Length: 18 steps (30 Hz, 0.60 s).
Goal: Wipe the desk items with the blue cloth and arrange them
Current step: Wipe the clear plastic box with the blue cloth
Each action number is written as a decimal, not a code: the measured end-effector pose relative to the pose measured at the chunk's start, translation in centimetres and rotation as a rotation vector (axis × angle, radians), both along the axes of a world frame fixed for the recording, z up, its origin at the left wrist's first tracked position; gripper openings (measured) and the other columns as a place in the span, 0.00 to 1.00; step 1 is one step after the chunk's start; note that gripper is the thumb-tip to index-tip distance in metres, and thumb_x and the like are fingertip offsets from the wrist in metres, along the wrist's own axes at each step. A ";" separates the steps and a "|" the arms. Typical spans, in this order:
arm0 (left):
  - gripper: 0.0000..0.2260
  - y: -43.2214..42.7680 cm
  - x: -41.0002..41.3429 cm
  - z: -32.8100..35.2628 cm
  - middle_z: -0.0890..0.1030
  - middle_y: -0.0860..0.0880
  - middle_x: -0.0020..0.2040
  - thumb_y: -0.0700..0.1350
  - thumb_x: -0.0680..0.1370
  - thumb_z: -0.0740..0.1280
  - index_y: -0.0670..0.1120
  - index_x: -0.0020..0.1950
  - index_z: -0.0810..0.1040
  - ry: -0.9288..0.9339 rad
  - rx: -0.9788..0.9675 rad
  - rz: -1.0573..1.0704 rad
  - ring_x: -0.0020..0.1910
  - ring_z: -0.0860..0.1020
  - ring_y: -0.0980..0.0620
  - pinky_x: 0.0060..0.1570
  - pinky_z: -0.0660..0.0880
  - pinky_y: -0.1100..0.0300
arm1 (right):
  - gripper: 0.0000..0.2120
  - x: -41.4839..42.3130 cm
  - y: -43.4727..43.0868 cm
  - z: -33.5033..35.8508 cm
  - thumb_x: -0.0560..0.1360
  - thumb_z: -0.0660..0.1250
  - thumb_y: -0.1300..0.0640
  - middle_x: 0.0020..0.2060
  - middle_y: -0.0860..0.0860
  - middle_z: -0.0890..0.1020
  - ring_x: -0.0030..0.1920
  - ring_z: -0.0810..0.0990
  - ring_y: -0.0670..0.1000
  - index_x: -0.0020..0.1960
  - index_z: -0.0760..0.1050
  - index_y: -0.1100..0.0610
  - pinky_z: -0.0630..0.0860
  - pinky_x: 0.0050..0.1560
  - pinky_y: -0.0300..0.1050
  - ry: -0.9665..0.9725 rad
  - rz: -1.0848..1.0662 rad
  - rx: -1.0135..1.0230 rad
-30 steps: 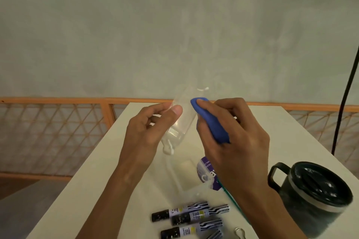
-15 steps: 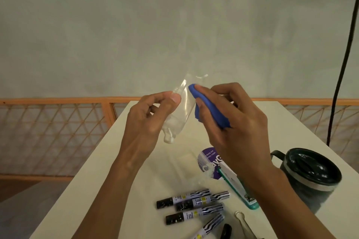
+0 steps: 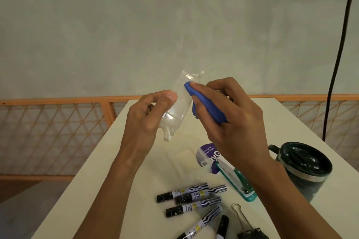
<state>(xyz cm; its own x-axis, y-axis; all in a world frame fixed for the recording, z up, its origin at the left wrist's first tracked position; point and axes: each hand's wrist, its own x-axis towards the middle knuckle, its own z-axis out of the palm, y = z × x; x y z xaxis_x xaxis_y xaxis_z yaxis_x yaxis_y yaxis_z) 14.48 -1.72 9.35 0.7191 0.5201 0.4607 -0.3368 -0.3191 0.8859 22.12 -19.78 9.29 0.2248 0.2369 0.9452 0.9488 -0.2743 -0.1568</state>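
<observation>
I hold a small clear plastic bottle (image 3: 179, 106) tilted above the white desk (image 3: 136, 170), its whitish cap end pointing down. My left hand (image 3: 144, 120) grips its lower part with thumb and fingers. My right hand (image 3: 231, 116) holds the bunched blue cloth (image 3: 202, 103) and presses it against the bottle's right side near the top. On the desk below lie several black-and-white markers (image 3: 192, 194), a teal stapler (image 3: 235, 182), a black binder clip (image 3: 246, 227) and a round purple-labelled item (image 3: 206, 156).
A dark lidded mug (image 3: 305, 167) with a handle stands at the desk's right, close to my right forearm. An orange lattice railing (image 3: 58, 122) runs behind and left of the desk. A black cable (image 3: 338, 54) hangs at the right before a grey wall.
Both hands and the bottle have risen slightly. The cloth has slid up along the bottle's side toward its upper end.
</observation>
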 end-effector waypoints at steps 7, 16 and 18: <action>0.25 -0.2 0.2 0.7 0.86 0.53 0.57 0.71 0.68 0.67 0.59 0.57 0.87 -0.026 0.031 0.035 0.56 0.82 0.50 0.46 0.75 0.74 | 0.15 0.8 -0.7 0.7 0.82 0.74 0.56 0.54 0.52 0.82 0.48 0.77 0.46 0.69 0.83 0.56 0.75 0.46 0.37 0.055 0.071 0.001; 0.28 -0.5 0.2 0.5 0.85 0.50 0.57 0.71 0.69 0.67 0.55 0.59 0.87 -0.014 0.060 0.058 0.57 0.82 0.47 0.48 0.75 0.73 | 0.15 0.9 -1.1 0.8 0.82 0.74 0.56 0.54 0.51 0.81 0.47 0.77 0.45 0.68 0.84 0.55 0.74 0.45 0.36 0.102 0.122 0.014; 0.27 -0.5 0.3 0.4 0.85 0.52 0.57 0.71 0.70 0.67 0.57 0.59 0.87 -0.008 0.061 0.056 0.57 0.82 0.48 0.49 0.75 0.73 | 0.15 1.0 -1.2 0.7 0.82 0.74 0.56 0.54 0.51 0.82 0.47 0.78 0.46 0.68 0.83 0.56 0.75 0.45 0.37 0.105 0.123 0.009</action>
